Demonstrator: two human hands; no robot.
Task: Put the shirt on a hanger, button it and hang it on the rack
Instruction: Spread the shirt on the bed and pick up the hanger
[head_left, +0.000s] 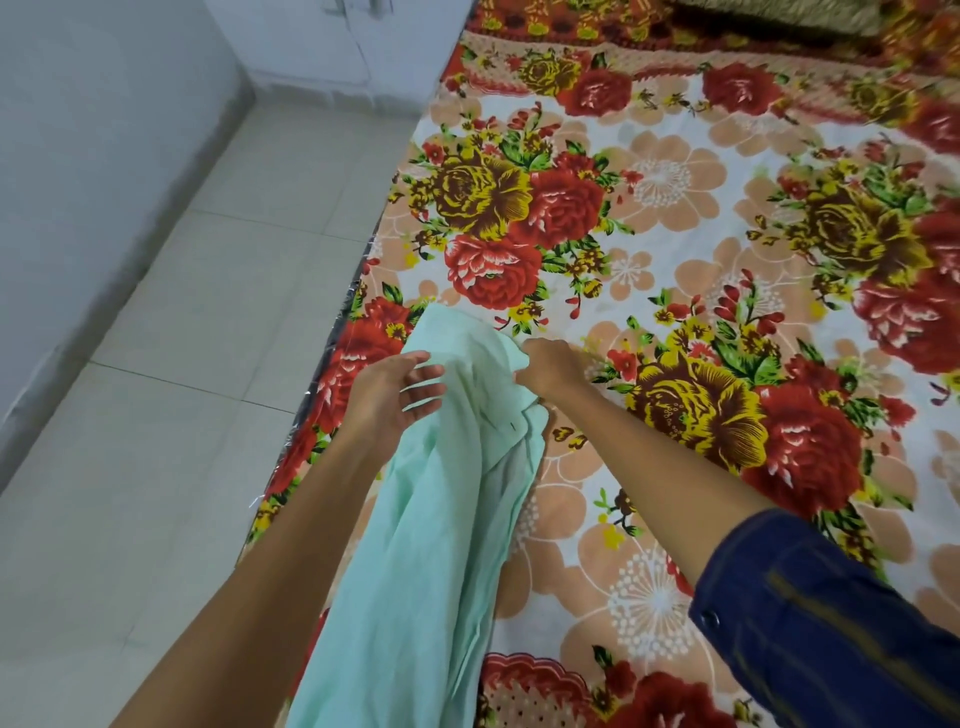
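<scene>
The right hand (548, 366) has its fingers curled into the upper edge of the mint-green shirt (441, 519), pinching a fold of cloth. The left hand (392, 389) is just across from it, fingers straight and spread, the fingertips lying against the shirt's left side without gripping. The two hands stand near each other with only the bunched top of the shirt between them.

From the hands the shirt runs down in a long loose drape between the forearms toward the viewer, lying along the left edge of the bed. Beyond and to the right of the right hand spreads the floral bedcover (701, 234), flat and wide. The right arm ends in a dark blue sleeve (831, 623). To the left of the left hand the bed edge drops to a pale tiled floor (182, 338), bounded by a grey wall (78, 156).
</scene>
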